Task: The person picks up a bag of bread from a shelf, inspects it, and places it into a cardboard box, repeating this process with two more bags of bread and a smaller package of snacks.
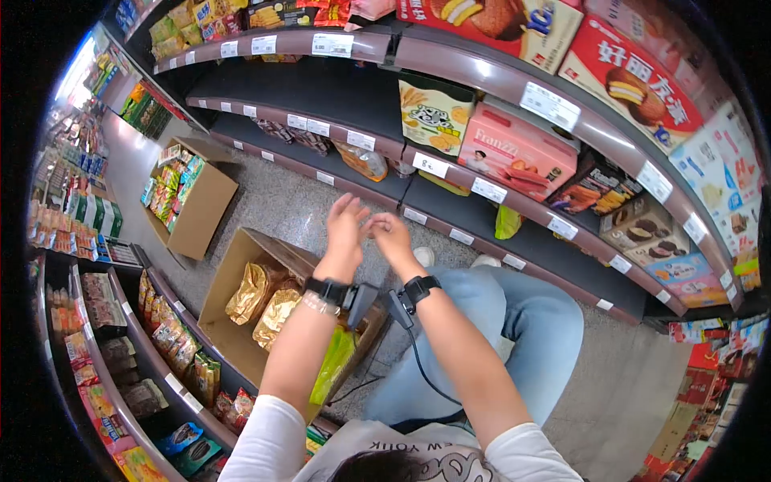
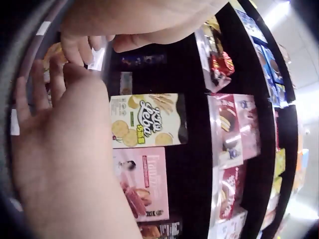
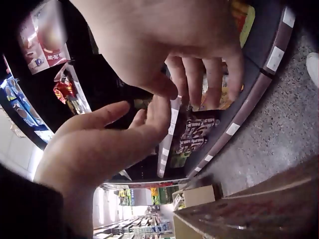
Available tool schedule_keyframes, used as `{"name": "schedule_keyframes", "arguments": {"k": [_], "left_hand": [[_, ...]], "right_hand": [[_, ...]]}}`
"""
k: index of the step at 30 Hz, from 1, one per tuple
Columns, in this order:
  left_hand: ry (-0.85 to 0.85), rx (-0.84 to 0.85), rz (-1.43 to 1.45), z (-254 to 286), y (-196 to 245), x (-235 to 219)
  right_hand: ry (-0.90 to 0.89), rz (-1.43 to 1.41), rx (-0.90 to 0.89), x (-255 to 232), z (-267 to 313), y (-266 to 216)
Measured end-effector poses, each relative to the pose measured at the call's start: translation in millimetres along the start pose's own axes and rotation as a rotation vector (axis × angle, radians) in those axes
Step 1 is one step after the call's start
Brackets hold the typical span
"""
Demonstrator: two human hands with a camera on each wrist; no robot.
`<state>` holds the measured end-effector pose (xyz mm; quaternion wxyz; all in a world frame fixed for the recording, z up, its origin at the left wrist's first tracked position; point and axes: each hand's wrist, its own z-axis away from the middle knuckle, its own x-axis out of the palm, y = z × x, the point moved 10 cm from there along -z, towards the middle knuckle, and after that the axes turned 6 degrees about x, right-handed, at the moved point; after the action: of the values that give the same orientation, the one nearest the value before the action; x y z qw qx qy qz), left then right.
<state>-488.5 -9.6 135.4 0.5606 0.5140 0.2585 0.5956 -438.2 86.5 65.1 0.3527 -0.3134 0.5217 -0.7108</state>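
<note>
Both bare hands are raised in front of the shelves, with nothing visible in either. In the head view the left hand (image 1: 345,233) has its fingers extended, close beside the right hand (image 1: 391,238), whose fingers bend loosely. Their fingertips nearly meet; whether they touch is unclear. The right wrist view has the right hand (image 3: 174,45) at the top, fingers hanging, and the left hand (image 3: 109,137) below with its palm showing. Along the top of the left wrist view is the left hand (image 2: 149,22); the right hand (image 2: 65,134) spreads its fingers at the left.
An open cardboard box (image 1: 217,309) holding gold packages (image 1: 251,293) and a green one (image 1: 333,361) stands beside the legs. Farther off is another box (image 1: 210,205) of snacks. Shelves ahead carry a Leba box (image 1: 434,116) and a pink Franzzi box (image 1: 518,153). More shelves stand at left.
</note>
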Motion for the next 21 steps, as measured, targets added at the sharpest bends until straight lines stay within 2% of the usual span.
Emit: {"name": "schedule_keyframes", "arguments": {"k": [3, 5, 9, 12, 14, 16, 17, 19, 21], "left_hand": [[0.059, -0.071, -0.034, -50, -22, 6], [0.095, -0.065, -0.100, -86, -31, -1], [0.127, 0.002, -0.259, -171, -66, -27], [0.077, 0.224, -0.480, -227, -68, -36], [0.239, 0.506, -0.742, -249, -44, -36], [0.406, 0.743, -1.011, -251, -21, -27], [0.244, 0.632, -0.778, -249, -7, -13], [0.168, 0.658, -0.896, -262, -4, -3], [0.104, 0.685, -1.023, -281, -7, 1]], "right_hand": [[0.059, -0.084, 0.110, -14, -28, 6], [0.095, -0.092, 0.206, -20, -44, 14], [0.129, -0.125, 0.283, -22, -65, 39], [0.172, -0.156, 0.362, -27, -64, 64], [0.187, -0.203, 0.422, -28, -66, 77], [0.218, -0.094, 0.322, -29, -78, 74], [0.227, -0.059, 0.285, -29, -82, 71], [0.270, 0.050, 0.180, -26, -94, 84], [0.251, 0.060, 0.173, -17, -97, 82]]}}
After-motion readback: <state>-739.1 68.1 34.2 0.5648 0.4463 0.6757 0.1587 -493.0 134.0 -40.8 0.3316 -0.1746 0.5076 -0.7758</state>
